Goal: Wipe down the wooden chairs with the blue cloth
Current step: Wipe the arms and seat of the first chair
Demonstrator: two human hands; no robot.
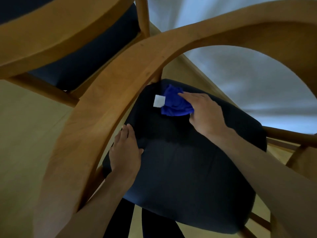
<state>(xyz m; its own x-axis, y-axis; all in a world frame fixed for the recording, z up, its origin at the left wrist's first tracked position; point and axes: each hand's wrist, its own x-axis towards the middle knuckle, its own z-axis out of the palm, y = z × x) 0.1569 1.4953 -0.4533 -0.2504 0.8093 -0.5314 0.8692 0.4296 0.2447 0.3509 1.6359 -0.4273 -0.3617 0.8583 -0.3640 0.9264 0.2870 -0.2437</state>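
Observation:
A wooden chair with a curved backrest rail and a dark navy seat cushion fills the view. The bunched blue cloth, with a white tag on its left side, lies at the far part of the cushion. My right hand grips the cloth and presses it on the cushion. My left hand rests flat on the cushion's left edge, beside the curved rail, fingers together and holding nothing.
A second wooden chair with a dark seat stands close at the upper left, its rail almost touching the first chair's. Light wooden floor lies to the left. A pale curtain or wall is at the upper right.

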